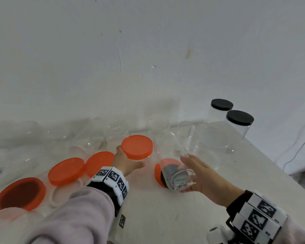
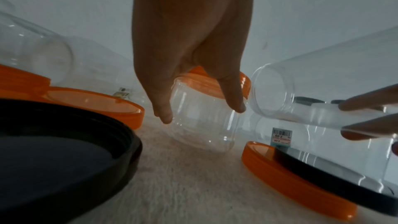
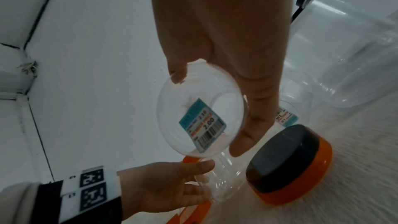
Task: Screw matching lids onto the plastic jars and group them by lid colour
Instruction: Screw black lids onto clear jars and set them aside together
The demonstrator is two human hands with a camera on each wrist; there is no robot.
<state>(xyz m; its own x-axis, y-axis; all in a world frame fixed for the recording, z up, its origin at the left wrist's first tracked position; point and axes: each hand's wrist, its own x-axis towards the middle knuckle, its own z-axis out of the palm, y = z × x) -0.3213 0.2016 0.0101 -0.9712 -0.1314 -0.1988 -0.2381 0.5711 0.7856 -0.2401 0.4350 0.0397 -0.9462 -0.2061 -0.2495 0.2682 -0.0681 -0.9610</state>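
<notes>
Clear plastic, tall open jar (image 1: 173,159): held by the right hand (image 1: 206,180), fingers and thumb curled round the base end, price label facing the wearer; tilted, long axis running from the hand up and away toward the wall, mouth at the far end and not yet lidded. Short jar with orange lid (image 1: 137,147): gripped by the left hand (image 1: 125,162), thumb and fingers wrapped on the clear body below the lid; upright, just left of the tall jar's mouth. Stacked pair, black lid on orange lid (image 1: 164,173): lying on the white table (image 1: 165,217) directly under the tilted jar, between the two hands, nearer the right. By judgement, the coming move turns on this: the black lid sits below and just inboard of the jar's base, so the jar must be righted before capping. Loose orange lids (image 1: 66,170): row to the left of the left wrist. Two black-lidded jars (image 1: 239,124): standing together at far right, well apart from the orange set. Further uncapped clear jars (image 1: 88,136): along the wall.
</notes>
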